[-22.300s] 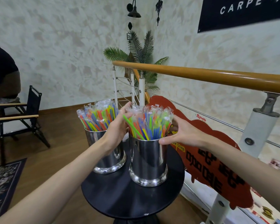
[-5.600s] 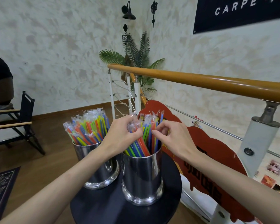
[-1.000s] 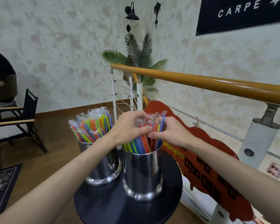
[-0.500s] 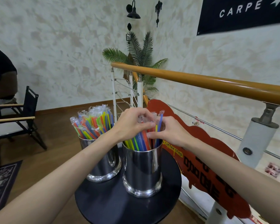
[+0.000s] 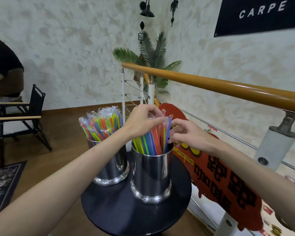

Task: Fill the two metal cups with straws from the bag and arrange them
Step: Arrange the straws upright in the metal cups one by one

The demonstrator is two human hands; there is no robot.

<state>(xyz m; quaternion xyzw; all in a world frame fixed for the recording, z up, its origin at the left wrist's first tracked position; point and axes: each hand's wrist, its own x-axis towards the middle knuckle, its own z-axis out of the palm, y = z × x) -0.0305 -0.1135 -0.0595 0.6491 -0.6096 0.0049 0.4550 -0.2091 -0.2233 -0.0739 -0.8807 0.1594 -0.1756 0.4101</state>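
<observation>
Two shiny metal cups stand on a small round black table (image 5: 119, 212). The left cup (image 5: 111, 166) holds a spread bunch of wrapped coloured straws (image 5: 101, 125). The right cup (image 5: 152, 172) holds another bunch of straws (image 5: 153, 140). My left hand (image 5: 141, 120) grips the tops of that bunch, fingers curled round the clear wrappers. My right hand (image 5: 186, 135) hovers just right of the straws with its fingers loosely curled, the fingertips near a blue straw; I see nothing in it. No bag is in view.
A wooden handrail (image 5: 228, 89) on white posts runs behind the table. A red shop sign (image 5: 220, 181) hangs on the railing to the right. A black folding chair (image 5: 24, 116) and a seated person (image 5: 3, 72) are at left, a rug (image 5: 2, 183) on the floor.
My right hand has let go of the straws and drawn back a little to the right. My left hand keeps its hold on the tops of the bunch.
</observation>
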